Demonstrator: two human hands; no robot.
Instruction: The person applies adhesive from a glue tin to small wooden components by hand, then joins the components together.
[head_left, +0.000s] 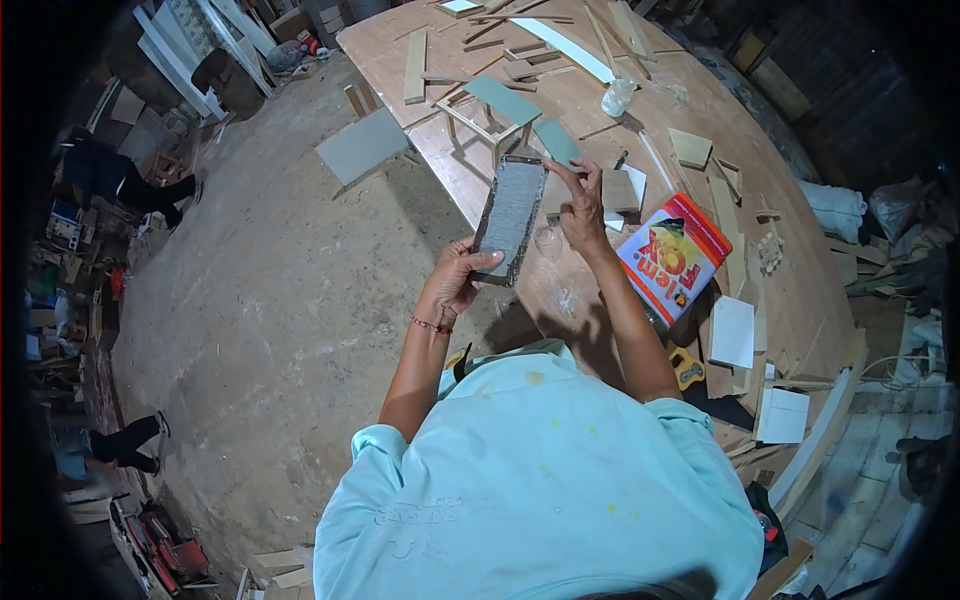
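My left hand [461, 277] is closed around the lower end of a rectangular grey slab with rough dark edges [513, 215], its thumb lying on the face. The slab is tilted up in front of my chest, over the table's edge. At its upper right corner is my right hand [583, 208], the index fingertip at the rim and the other fingers apart and partly bent. Whether that fingertip presses on the slab is hard to see. Just right of my right forearm lies a red, white and yellow glue tin [675, 257], its lettering upside down to me.
A small wooden frame with a grey-green top [503, 100] stands on the large plywood table [560, 290]. Wood strips, white blocks [733, 332], a plastic cup [617, 97] and a yellow-handled tool [687, 369] lie around. Left, a grey board [361, 147] juts out; two people are partly visible.
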